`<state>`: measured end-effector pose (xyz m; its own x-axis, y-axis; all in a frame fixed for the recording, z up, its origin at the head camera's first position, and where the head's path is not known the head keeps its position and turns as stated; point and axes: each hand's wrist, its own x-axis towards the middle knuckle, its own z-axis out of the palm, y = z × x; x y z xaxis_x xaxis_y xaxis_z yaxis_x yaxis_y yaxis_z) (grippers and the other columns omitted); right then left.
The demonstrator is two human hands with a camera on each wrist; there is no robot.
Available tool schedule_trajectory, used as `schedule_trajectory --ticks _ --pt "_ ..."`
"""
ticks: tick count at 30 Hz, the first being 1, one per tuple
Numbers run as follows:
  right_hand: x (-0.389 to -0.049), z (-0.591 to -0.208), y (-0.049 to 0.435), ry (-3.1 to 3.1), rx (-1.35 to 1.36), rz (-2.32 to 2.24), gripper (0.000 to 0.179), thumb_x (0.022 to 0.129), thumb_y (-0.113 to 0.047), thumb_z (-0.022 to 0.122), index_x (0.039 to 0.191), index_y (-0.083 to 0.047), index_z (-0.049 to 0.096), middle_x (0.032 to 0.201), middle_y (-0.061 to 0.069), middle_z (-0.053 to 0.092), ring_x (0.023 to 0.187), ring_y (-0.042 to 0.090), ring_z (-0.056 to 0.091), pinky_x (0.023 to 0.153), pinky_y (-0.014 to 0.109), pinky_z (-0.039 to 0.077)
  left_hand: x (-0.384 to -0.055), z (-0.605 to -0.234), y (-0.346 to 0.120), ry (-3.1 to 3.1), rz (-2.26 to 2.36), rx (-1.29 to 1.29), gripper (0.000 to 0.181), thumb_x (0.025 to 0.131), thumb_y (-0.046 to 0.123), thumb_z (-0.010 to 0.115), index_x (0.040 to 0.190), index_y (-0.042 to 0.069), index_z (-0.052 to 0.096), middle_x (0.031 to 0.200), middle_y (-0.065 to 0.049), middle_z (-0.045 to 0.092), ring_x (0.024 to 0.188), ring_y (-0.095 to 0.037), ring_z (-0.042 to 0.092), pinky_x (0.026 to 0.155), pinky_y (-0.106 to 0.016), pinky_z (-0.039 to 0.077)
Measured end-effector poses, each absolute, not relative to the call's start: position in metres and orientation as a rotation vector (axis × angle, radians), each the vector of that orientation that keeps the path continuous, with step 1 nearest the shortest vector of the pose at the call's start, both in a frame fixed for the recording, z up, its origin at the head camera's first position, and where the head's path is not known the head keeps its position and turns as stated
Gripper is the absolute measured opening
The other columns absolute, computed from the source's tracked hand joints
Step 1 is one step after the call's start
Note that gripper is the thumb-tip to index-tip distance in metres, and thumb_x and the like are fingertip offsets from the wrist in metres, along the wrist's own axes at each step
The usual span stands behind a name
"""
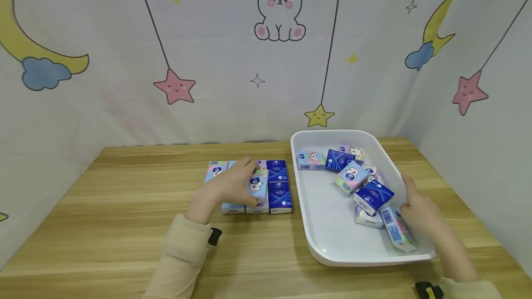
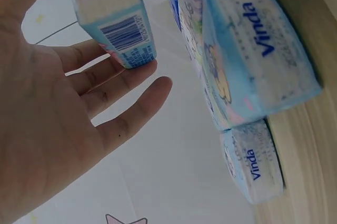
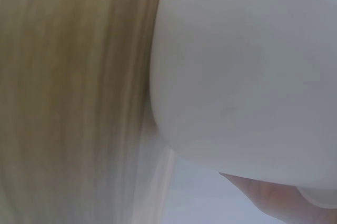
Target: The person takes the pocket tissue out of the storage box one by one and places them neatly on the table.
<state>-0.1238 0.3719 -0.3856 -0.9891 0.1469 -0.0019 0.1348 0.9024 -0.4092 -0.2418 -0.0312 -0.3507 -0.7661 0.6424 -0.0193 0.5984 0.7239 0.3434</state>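
Note:
My left hand [image 1: 233, 182] pinches a pastel tissue pack [image 1: 258, 184] between thumb and fingers, above a block of tissue packs on the table. In the left wrist view, the held pack [image 2: 121, 19] shows its barcode end and stands apart from the Vinda packs [image 2: 263, 40] beside it. Dark blue packs [image 1: 280, 196] form the block's right column; lighter packs [image 1: 217, 170] lie to the left, partly hidden by my hand. My right hand [image 1: 421, 211] grips the right rim of a white plastic tub [image 1: 328, 225]; one finger [image 3: 279, 197] shows at its rim in the right wrist view.
Loose tissue packs, several of them, lie jumbled in the tub, including a dark blue one [image 1: 374, 196] and a pastel one [image 1: 351, 177]. The wooden table [image 1: 124, 206] meets a patterned curtain [image 1: 224, 114] at the back.

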Motion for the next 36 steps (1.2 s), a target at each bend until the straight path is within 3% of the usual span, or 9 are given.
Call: schedule_trajectory --ticks 24,30,36 --pt "-0.125 -0.386 0.374 -3.041 -0.217 0.665 0.077 0.084 0.002 0.043 0.148 0.012 0.000 0.129 0.048 0.038 0.110 0.064 0.046 0.085 0.071 0.042 -0.248 -0.345 -0.085 2.777 0.532 0.702 0.081 0.071 0.026 0.082 0.133 -0.005 0.039 0.132 -0.020 0.042 0.119 -0.034 0.046 0.103 -0.050 0.044" --pt "-0.125 -0.386 0.375 -3.041 -0.211 0.652 0.077 0.084 0.002 0.043 0.147 0.012 0.001 0.127 0.048 0.040 0.109 0.064 0.047 0.084 0.070 0.043 -0.243 -0.341 -0.089 2.779 0.402 0.639 0.094 0.073 0.021 0.081 0.142 -0.013 0.027 0.147 -0.031 0.030 0.137 -0.045 0.032 0.112 -0.053 0.035" --pt "-0.125 -0.386 0.375 -3.042 -0.208 0.657 0.077 0.084 0.002 0.043 0.147 0.013 0.001 0.128 0.048 0.039 0.109 0.064 0.047 0.084 0.070 0.043 -0.243 -0.342 -0.091 2.764 0.371 0.563 0.100 0.072 0.011 0.078 0.148 -0.011 0.016 0.154 -0.032 0.016 0.143 -0.047 0.019 0.115 -0.056 0.027"
